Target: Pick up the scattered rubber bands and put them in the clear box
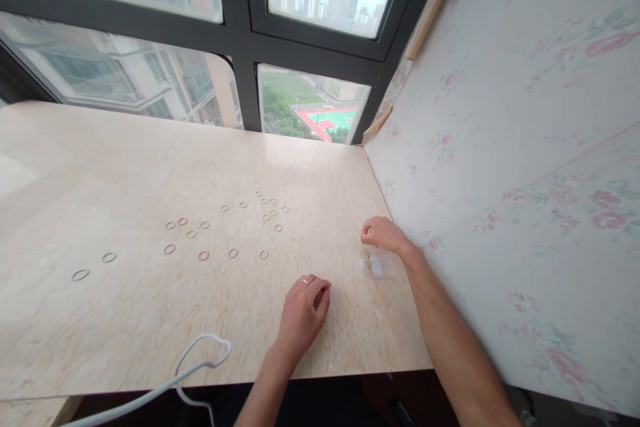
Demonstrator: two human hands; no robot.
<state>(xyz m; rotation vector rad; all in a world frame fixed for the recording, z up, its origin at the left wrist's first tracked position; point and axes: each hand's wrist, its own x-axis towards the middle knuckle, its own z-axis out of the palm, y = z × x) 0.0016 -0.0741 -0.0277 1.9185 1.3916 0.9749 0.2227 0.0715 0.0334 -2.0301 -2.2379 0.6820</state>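
Observation:
My left hand (303, 313) rests over the marble-patterned surface near its front edge, wearing a ring on one finger. Its thumb and forefinger are pinched together, and whatever they hold is too small to make out. My right hand (385, 235) is closed just above a small clear plastic box (383, 265) by the wall. A tiny yellowish bit shows at its fingertips, but I cannot tell what it is. Inside the box lie some small items, hard to distinguish. To the left, several thin rings lie flat and apart, among them a red ring (203, 256) and a dark ring (109, 257).
The marble-patterned sill (320, 180) runs up to dark window frames (305, 47). A floral-papered wall (500, 147) bounds the right side. A white cable (150, 395) loops over the front edge at the left.

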